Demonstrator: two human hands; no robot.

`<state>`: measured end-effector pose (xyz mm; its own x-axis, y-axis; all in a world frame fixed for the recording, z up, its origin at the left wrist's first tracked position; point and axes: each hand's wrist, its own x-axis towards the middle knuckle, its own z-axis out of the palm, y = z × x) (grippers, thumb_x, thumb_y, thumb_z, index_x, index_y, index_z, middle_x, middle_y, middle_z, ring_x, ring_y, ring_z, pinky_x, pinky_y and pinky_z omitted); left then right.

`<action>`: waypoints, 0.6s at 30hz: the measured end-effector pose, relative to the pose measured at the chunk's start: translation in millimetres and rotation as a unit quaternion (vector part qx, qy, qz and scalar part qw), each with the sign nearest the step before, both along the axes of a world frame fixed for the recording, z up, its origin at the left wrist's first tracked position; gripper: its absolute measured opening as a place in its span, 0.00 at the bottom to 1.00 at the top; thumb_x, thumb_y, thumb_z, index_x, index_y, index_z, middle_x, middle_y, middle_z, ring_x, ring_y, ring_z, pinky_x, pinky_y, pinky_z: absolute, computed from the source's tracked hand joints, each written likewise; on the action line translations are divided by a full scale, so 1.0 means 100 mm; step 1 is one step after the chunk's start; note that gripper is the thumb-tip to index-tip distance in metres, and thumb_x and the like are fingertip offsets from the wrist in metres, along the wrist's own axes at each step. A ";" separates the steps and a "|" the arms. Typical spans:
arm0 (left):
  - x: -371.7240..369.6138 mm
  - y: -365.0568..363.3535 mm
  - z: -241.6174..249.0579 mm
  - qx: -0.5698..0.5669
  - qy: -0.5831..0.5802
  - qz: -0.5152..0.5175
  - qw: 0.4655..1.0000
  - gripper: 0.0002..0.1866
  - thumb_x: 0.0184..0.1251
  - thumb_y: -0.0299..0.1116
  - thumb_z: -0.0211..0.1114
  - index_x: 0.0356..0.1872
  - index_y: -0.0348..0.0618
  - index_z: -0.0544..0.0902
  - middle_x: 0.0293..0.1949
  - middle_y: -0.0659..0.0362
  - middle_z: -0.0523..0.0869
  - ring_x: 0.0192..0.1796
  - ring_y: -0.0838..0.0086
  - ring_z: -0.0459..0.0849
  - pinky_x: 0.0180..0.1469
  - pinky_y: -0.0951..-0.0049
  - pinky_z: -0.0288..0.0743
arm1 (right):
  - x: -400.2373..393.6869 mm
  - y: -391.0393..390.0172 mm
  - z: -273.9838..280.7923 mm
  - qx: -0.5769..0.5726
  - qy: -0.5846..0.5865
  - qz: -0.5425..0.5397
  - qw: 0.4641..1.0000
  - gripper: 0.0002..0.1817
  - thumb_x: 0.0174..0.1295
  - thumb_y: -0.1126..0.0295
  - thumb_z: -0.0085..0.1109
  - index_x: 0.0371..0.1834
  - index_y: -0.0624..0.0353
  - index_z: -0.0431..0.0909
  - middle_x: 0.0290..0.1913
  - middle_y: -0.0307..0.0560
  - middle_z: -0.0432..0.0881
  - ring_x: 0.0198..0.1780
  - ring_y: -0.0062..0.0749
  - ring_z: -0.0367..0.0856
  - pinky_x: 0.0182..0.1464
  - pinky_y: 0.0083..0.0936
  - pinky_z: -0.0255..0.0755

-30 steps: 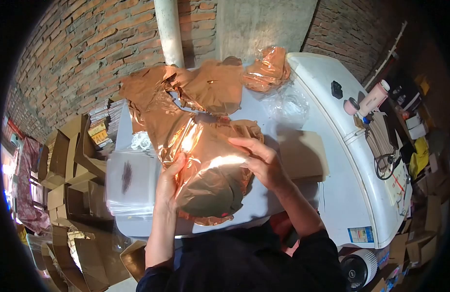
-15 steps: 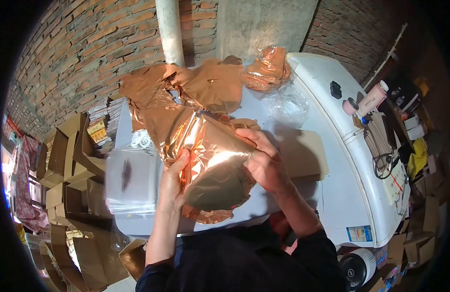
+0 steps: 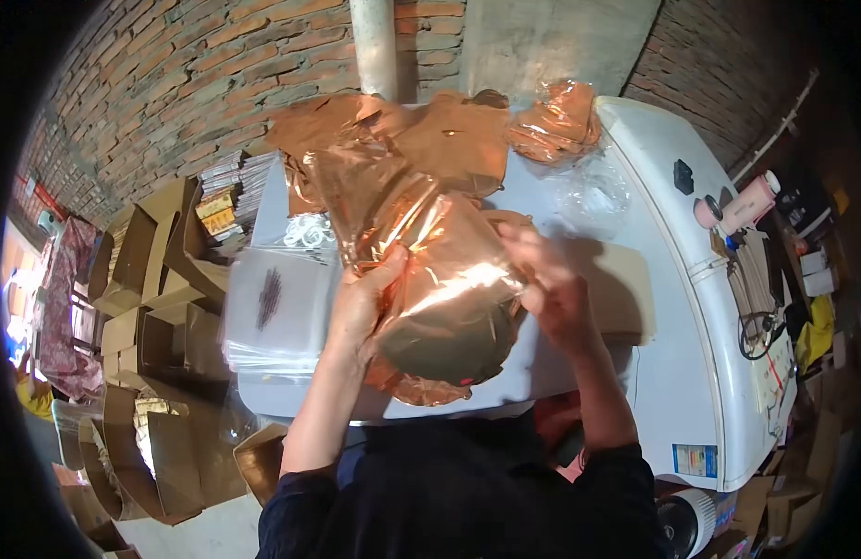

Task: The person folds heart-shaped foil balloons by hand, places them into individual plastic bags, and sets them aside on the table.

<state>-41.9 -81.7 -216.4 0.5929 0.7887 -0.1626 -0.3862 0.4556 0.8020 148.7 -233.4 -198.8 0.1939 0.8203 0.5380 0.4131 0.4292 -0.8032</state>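
A shiny copper-coloured foil sheet (image 3: 458, 261) lies creased across the middle, with a rounded lower part facing me. My left hand (image 3: 360, 303) grips its left side, thumb on top and fingers tucked beneath. At the right edge of the foil is my right hand (image 3: 559, 289), its fingers smeared by motion. Under the held sheet, more foil with a wavy edge (image 3: 416, 389) shows. Further flat foil pieces (image 3: 463, 140) are spread over the far side of the table.
Clear plastic sleeves (image 3: 277, 312) are stacked at the left of the white table (image 3: 305, 399), below some white string (image 3: 309, 231). A wrapped foil bundle (image 3: 558, 126), a crumpled clear bag (image 3: 593, 191) and a beige card (image 3: 621, 293) lie right. Cardboard boxes (image 3: 160, 349) stand left; a white appliance (image 3: 668, 224) borders the right.
The whole view has shifted, so the table sits further right. My right hand's fingers have moved and blurred at the foil's edge; my left hand keeps its grip.
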 end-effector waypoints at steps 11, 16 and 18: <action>0.06 -0.16 0.28 0.044 0.022 -0.051 0.997 0.09 0.68 0.31 0.66 0.45 0.39 0.82 0.35 0.64 0.84 0.40 0.83 0.81 0.41 0.80 0.77 | -0.06 -0.09 0.21 0.042 -0.333 -0.131 0.933 0.42 0.44 0.91 0.51 0.69 0.56 0.67 0.69 0.56 0.68 0.68 0.53 0.71 0.61 0.39 0.74; 0.12 -0.21 0.33 0.143 0.067 -0.047 0.986 0.08 0.67 0.35 0.69 0.37 0.42 0.84 0.27 0.70 0.79 0.26 0.87 0.72 0.28 0.83 0.63 | -0.08 -0.05 0.09 0.013 -0.336 -0.173 0.926 0.32 0.56 0.82 0.55 0.68 0.58 0.69 0.66 0.58 0.72 0.66 0.53 0.73 0.63 0.39 0.72; 0.09 -0.19 0.41 0.155 0.123 -0.097 0.975 0.09 0.68 0.37 0.68 0.38 0.41 0.84 0.28 0.70 0.79 0.28 0.87 0.73 0.30 0.82 0.64 | 0.00 0.01 -0.17 0.081 -0.251 -0.152 0.953 0.27 0.64 0.76 0.54 0.68 0.60 0.69 0.65 0.59 0.74 0.64 0.53 0.75 0.64 0.37 0.72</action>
